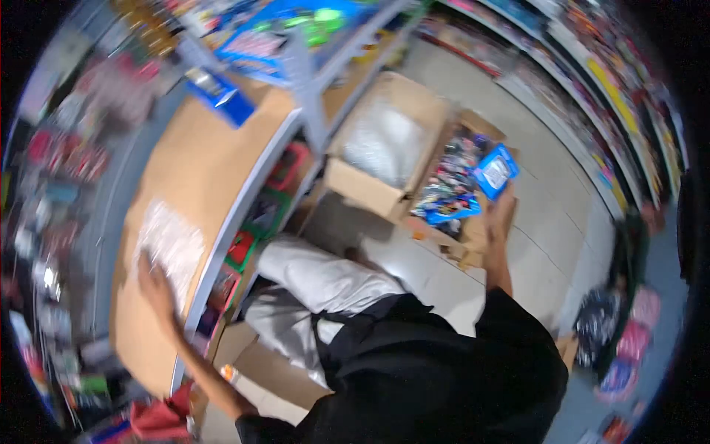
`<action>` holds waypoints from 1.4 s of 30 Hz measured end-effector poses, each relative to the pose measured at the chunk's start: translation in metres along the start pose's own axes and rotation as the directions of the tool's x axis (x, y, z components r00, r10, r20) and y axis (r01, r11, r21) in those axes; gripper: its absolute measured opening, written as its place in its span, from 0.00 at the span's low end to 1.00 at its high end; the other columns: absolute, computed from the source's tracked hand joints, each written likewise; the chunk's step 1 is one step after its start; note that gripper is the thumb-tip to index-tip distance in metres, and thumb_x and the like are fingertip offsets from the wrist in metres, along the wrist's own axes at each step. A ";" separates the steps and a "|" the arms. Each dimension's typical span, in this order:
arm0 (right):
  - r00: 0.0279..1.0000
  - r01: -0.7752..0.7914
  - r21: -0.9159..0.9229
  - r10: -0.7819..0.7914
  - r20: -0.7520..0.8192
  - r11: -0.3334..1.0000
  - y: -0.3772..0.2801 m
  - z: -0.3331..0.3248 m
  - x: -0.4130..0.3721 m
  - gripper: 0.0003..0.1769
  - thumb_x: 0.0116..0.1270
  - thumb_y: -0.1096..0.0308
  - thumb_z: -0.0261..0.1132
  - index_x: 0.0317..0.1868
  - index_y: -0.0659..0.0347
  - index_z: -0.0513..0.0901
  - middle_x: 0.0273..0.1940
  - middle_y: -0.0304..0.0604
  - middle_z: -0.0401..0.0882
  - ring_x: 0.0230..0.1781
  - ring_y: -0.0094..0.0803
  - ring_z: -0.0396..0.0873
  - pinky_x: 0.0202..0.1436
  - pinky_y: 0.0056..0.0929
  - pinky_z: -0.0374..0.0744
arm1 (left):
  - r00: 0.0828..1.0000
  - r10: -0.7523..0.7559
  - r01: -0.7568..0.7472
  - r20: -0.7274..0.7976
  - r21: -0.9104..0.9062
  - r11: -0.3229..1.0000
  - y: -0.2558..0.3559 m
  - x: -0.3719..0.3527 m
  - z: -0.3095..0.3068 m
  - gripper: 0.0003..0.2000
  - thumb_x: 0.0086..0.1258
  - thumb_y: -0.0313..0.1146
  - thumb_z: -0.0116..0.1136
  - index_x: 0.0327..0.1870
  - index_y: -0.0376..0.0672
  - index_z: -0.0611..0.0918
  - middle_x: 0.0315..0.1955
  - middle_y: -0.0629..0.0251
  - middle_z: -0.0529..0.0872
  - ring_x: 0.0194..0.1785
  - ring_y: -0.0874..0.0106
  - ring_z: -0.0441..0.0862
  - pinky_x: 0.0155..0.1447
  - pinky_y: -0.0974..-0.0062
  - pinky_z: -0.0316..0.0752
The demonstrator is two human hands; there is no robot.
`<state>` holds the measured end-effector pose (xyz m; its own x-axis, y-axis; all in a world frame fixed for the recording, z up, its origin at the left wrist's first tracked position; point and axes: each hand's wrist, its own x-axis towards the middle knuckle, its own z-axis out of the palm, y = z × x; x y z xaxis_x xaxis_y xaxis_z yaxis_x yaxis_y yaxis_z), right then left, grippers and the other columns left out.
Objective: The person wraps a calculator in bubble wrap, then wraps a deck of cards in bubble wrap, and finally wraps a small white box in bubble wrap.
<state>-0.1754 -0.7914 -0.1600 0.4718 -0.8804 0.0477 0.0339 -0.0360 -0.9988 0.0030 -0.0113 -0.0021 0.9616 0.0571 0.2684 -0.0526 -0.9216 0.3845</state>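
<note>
Stocked shelving (pixel 558 137) curves around everything here, with pale tiled floor (pixel 547 244) past the right hand. Pretty blurry, fwiw. Left hand (pixel 157 288) is up on a wood-coloured shelf board (pixel 200 152), fingers loosely stretched out over the edge of a crinkly clear plastic sheet (pixel 177 237), and it doesn't look like it's gripping. Right hand (pixel 503 211) is way off on the other side, closed on the lower edge of a blue packet (pixel 495 170); can't make out exactly how the fingers sit. That packet's right at an open carton of small colourful packs (pixel 455 174), with another blue packet (pixel 451 212) lying just beside the hand. Between the two hands there's a bigger cardboard box (pixel 425 111) with bubble wrap (pixel 384 144) inside. One more blue pack (pixel 222 96) lies on the board, beyond the left hand.

My read: the step in hand is handling single packets at the carton. Next move probably calls for a steady pinch on that edge and clearing the carton's side.
</note>
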 end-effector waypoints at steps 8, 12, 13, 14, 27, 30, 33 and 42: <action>0.724 -0.496 -0.149 0.502 0.472 0.855 -0.132 0.212 -0.147 0.36 0.76 0.36 0.54 0.70 0.56 0.70 0.62 0.44 0.79 0.57 0.34 0.80 0.62 0.46 0.75 | 0.997 -0.027 0.032 -0.074 0.066 0.997 0.021 -0.018 -0.040 0.26 0.83 0.46 0.36 0.78 0.49 0.64 0.80 0.60 0.57 0.83 0.60 0.51 0.82 0.49 0.39; 0.432 -0.346 -0.118 0.269 0.861 0.931 -0.190 0.311 -0.244 0.27 0.79 0.49 0.58 0.69 0.57 0.72 0.38 0.35 0.84 0.22 0.16 0.77 0.17 0.19 0.71 | 0.997 -0.082 0.079 0.015 0.148 0.986 0.002 -0.049 -0.043 0.30 0.80 0.53 0.43 0.77 0.48 0.66 0.78 0.58 0.63 0.81 0.60 0.56 0.82 0.51 0.44; 0.266 -0.256 -0.092 0.162 0.950 0.962 -0.199 0.338 -0.257 0.26 0.79 0.52 0.60 0.68 0.59 0.72 0.37 0.36 0.84 0.20 0.15 0.75 0.14 0.18 0.68 | 0.996 -0.084 0.078 0.026 0.165 0.983 0.000 -0.053 -0.039 0.31 0.79 0.55 0.45 0.77 0.48 0.66 0.77 0.58 0.64 0.81 0.60 0.57 0.82 0.52 0.45; 0.087 -0.183 -0.031 0.047 0.995 0.983 -0.209 0.364 -0.270 0.24 0.78 0.55 0.61 0.66 0.60 0.73 0.35 0.37 0.84 0.18 0.13 0.73 0.11 0.17 0.64 | 0.997 -0.079 0.075 0.019 0.153 0.985 0.001 -0.059 -0.037 0.32 0.77 0.57 0.47 0.76 0.48 0.67 0.77 0.58 0.64 0.80 0.59 0.58 0.82 0.52 0.46; -0.358 0.597 0.355 -0.157 0.920 0.720 -0.209 0.538 -0.371 0.30 0.73 0.46 0.61 0.63 0.61 0.80 0.48 0.59 0.85 0.54 0.50 0.83 0.57 0.45 0.79 | 0.997 -0.056 0.056 -0.044 0.002 0.998 -0.009 -0.065 -0.040 0.42 0.67 0.63 0.60 0.75 0.44 0.67 0.72 0.53 0.71 0.77 0.58 0.65 0.81 0.51 0.50; -0.327 0.731 0.449 -0.313 0.892 0.514 -0.192 0.527 -0.373 0.38 0.70 0.39 0.61 0.69 0.58 0.74 0.61 0.61 0.78 0.63 0.52 0.77 0.65 0.46 0.74 | 0.996 -0.065 0.065 -0.054 -0.008 0.998 -0.007 -0.066 -0.040 0.42 0.66 0.63 0.61 0.75 0.44 0.67 0.72 0.53 0.71 0.76 0.58 0.66 0.81 0.51 0.50; -0.369 0.800 0.425 -0.210 0.905 0.424 -0.216 0.488 -0.383 0.54 0.58 0.30 0.67 0.77 0.53 0.62 0.69 0.56 0.71 0.70 0.52 0.69 0.71 0.54 0.66 | 0.995 -0.078 0.077 -0.063 -0.017 0.997 -0.004 -0.066 -0.042 0.42 0.66 0.62 0.62 0.75 0.44 0.68 0.72 0.53 0.72 0.76 0.58 0.66 0.81 0.51 0.51; -0.332 0.712 0.444 -0.298 0.895 0.543 -0.200 0.485 -0.380 0.54 0.50 0.39 0.74 0.74 0.52 0.63 0.69 0.52 0.70 0.71 0.50 0.67 0.73 0.53 0.62 | 0.996 -0.077 0.076 -0.054 -0.013 0.997 -0.006 -0.066 -0.040 0.41 0.65 0.63 0.60 0.73 0.43 0.71 0.73 0.58 0.70 0.78 0.61 0.64 0.81 0.52 0.50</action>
<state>0.0658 -0.2207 0.0276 0.6223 0.7259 0.2929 0.7459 -0.4364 -0.5031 -0.0714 0.0055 0.0133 0.9467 0.1486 0.2858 0.0174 -0.9096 0.4152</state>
